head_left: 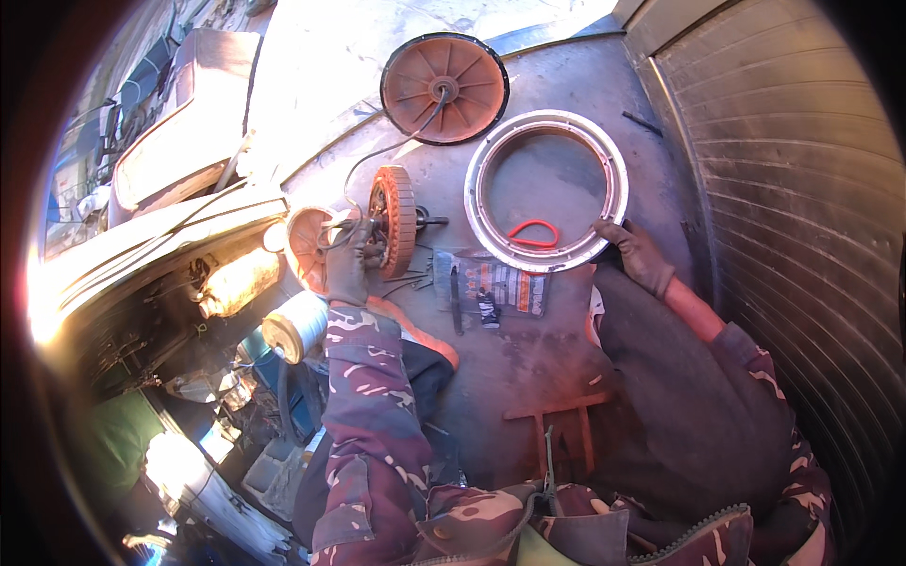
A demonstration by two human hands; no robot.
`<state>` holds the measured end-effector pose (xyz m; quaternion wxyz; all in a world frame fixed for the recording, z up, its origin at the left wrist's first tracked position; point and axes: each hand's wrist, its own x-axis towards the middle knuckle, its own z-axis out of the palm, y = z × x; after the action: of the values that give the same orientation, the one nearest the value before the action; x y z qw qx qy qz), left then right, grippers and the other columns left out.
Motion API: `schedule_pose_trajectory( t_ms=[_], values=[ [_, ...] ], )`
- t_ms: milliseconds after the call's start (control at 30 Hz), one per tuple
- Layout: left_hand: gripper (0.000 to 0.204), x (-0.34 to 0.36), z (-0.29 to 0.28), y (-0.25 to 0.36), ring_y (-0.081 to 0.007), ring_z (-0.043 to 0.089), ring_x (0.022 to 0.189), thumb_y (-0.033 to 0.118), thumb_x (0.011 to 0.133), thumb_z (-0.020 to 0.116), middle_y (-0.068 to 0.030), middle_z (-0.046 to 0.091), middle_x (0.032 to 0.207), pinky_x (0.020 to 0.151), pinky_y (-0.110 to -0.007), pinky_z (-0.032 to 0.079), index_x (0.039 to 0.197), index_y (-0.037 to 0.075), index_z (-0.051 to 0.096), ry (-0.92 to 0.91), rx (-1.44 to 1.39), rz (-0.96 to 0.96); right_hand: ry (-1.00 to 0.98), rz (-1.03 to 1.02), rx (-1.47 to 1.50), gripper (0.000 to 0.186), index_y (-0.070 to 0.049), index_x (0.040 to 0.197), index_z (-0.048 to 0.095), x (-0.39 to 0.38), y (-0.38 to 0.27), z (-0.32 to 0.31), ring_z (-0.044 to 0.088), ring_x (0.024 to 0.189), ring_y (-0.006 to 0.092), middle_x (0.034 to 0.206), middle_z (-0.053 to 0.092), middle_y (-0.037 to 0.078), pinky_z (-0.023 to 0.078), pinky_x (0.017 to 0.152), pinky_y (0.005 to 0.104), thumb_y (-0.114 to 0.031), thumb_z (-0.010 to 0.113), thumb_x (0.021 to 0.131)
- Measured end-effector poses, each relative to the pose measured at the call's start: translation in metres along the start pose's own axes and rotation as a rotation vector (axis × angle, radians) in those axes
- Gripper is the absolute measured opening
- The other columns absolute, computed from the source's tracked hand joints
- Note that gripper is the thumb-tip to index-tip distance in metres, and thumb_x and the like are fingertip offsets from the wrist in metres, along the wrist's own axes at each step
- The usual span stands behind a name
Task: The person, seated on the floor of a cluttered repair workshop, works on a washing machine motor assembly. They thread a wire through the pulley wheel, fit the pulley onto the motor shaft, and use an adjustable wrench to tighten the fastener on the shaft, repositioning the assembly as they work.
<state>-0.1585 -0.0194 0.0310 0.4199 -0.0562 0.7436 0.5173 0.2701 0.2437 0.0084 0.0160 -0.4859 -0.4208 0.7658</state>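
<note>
My gloved left hand is closed among a grey cable and the parts beside an upright rust-coloured motor core with an axle; exactly what it grips is unclear. A rusty disc sits left of it. My gloved right hand grips the lower right edge of a silver metal ring, with a red band lying inside. A larger ribbed rusty disc lies beyond, the cable running through its centre. Below the ring lie a clear plastic bag and dark slim pieces.
A corrugated metal wall rises at right. At left are a bright cluttered ledge, a white spool, boxes and scrap. A small rusty metal frame is between my legs; a dark bar lies near the wall.
</note>
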Motion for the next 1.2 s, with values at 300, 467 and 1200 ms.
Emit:
schedule_pose_trajectory(
  t_ms=[300,467,1200],
  values=[
    [0.033,0.037,-0.006,-0.002,-0.0069,0.052,0.06,0.04,0.102,0.081,0.0013,0.068,0.083,0.052,-0.026,0.041,0.104,0.007,0.077,0.106,0.266,-0.03,0.027,-0.037,0.155,0.04,-0.004,0.128,0.063,-0.042,-0.021,0.012,0.065,0.091,0.0092,0.105,0.067,0.002,0.056,0.079,0.0271,-0.031,0.079,0.103],
    [0.04,0.047,-0.001,-0.003,-0.0097,0.051,0.058,0.045,0.104,0.077,-0.0002,0.071,0.079,0.053,-0.03,0.038,0.097,0.005,0.078,0.159,0.434,0.057,-0.021,-0.034,0.13,0.042,-0.004,0.131,0.064,-0.048,-0.044,0.024,0.066,0.087,0.0074,0.107,0.07,0.0,0.055,0.074,0.0251,-0.029,0.081,0.103],
    [0.044,-0.061,0.047,0.015,-0.0224,0.069,0.118,0.027,0.11,0.065,-0.0099,0.07,0.131,0.101,-0.036,0.059,0.147,0.003,0.06,0.063,0.579,1.03,-0.015,-0.025,0.038,0.043,-0.002,0.136,0.064,-0.047,-0.043,0.018,0.065,0.091,0.0071,0.107,0.071,0.001,0.055,0.077,0.0262,-0.026,0.08,0.103]
  ],
)
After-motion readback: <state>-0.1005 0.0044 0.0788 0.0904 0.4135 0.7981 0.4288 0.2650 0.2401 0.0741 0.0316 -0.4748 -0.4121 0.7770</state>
